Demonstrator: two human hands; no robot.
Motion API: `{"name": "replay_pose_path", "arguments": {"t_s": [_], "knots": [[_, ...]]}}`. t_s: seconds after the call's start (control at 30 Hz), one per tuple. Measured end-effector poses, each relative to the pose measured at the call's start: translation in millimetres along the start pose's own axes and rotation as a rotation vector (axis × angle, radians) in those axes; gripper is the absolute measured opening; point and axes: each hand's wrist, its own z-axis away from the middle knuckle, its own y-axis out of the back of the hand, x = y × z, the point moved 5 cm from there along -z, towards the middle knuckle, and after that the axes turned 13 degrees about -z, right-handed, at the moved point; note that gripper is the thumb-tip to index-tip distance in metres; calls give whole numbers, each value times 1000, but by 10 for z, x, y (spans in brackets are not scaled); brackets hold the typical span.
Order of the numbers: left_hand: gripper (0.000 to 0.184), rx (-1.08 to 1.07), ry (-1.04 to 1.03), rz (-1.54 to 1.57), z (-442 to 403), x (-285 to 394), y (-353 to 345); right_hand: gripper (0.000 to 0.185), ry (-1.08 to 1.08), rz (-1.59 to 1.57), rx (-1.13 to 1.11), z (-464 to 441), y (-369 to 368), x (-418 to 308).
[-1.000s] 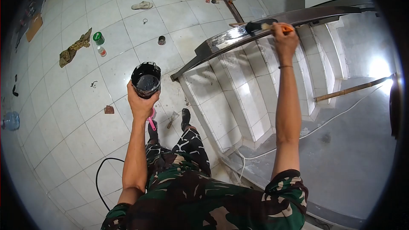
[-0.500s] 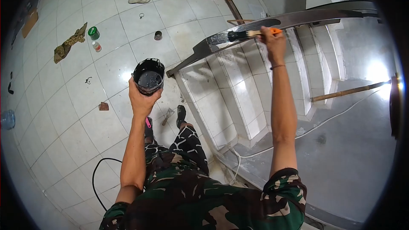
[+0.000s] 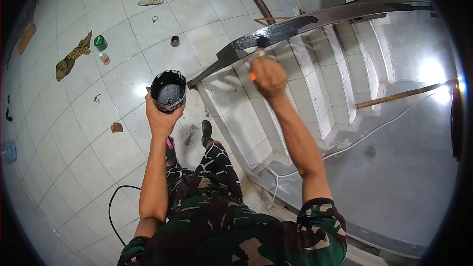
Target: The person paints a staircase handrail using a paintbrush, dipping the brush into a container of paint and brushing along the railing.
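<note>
My left hand (image 3: 163,120) is closed around a tub of black paint (image 3: 170,96), held upright with its mouth facing me and its rim smeared. In my right hand (image 3: 270,78) is a paintbrush (image 3: 260,52), gripped by its handle, with an orange end showing below the fist. Its dark bristles point away from me and appear to rest on the near part of the handrail (image 3: 340,17). Wet, glossy black coats that stretch of rail; farther up, the surface looks duller and brownish.
Tiled stairs (image 3: 288,86) descend beneath the rail to the right. On the floor lie a scraper (image 3: 191,134) by my feet, a green-lidded jar (image 3: 100,43), a small bottle (image 3: 104,58), a camouflage cloth (image 3: 74,56) and a sandal (image 3: 151,1). A bamboo pole (image 3: 399,94) leans at right.
My right hand has moved left and toward me, and the brush has turned from sideways to pointing away. More of the near rail is now black. The left hand still holds the tub.
</note>
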Motion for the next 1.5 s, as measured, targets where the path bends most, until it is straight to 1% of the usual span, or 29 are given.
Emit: {"name": "replay_pose_path", "arguments": {"t_s": [0.1,0.13,0.2,0.23,0.3,0.37,0.43,0.5,0.57,0.6,0.63,0.7,0.73,0.77,0.83,0.87,0.93,0.97,1.0,1.03,1.1,1.17,1.2,1.23,1.27,1.33,1.37,1.43,1.5], "knots": [[73,-3,22,-16,5,-2,42,12,-69,-169,-42,-82,-61,-338],[73,7,31,4,5,-7,58,12,-68,-168,-40,-122,-48,-355],[72,23,43,23,4,-9,96,14,-292,-344,215,-176,66,-256],[72,28,49,13,4,-5,113,14,-289,-348,216,-219,98,-218],[72,35,58,6,10,-17,130,21,-723,-360,94,-170,122,223],[72,25,61,4,10,-42,124,28,-674,-243,97,21,87,662],[72,42,49,17,3,-28,131,27,-903,-354,233,115,302,1021],[72,45,42,29,19,-52,133,25,-949,-257,314,195,573,1305],[73,51,31,-22,18,-90,110,20,-906,-407,431,94,812,1273],[73,53,35,-19,16,-77,106,16,-944,-487,483,36,872,1190],[73,46,43,-2,8,-60,101,16,-940,-487,480,60,800,1194],[74,34,51,12,10,-67,78,17,-805,-584,355,118,572,1154],[74,27,54,13,1,-89,61,17,-717,-472,230,32,484,972],[75,18,56,13,0,-107,44,19,-829,-568,175,92,280,944],[75,12,52,15,-9,-84,21,26,-863,-552,121,79,108,848],[75,12,52,18,-13,-76,20,26,-868,-551,125,129,78,931],[75,12,44,7,-11,-82,7,27,-1083,-706,196,359,58,1281],[75,19,36,-4,-24,-84,10,25,-909,-565,252,355,230,1394],[75,24,40,-5,-28,-78,24,21,-900,-558,281,261,465,1359],[75,27,36,-11,-37,-54,31,16,-902,-616,385,165,703,1253],[75,21,31,-18,-34,-44,35,14,-809,-261,395,14,1029,1025],[74,-6,70,53,-29,-66,17,12,-335,8,353,-22,937,734],[74,-18,62,56,-32,-60,14,18,-218,104,231,72,751,666],[74,-23,53,51,-37,-48,22,21,-178,154,177,174,555,590],[73,-24,45,45,-41,-32,30,23,-35,194,170,185,406,459],[73,-16,21,22,-51,-12,66,21,-27,128,130,300,93,192],[73,-8,1,-3,-55,2,89,18,30,98,164,226,75,-49],[73,-24,23,0,-53,24,131,20,-7,-48,78,220,0,-393],[73,-38,48,6,-50,26,161,20,-52,-162,69,184,61,-563]]}}
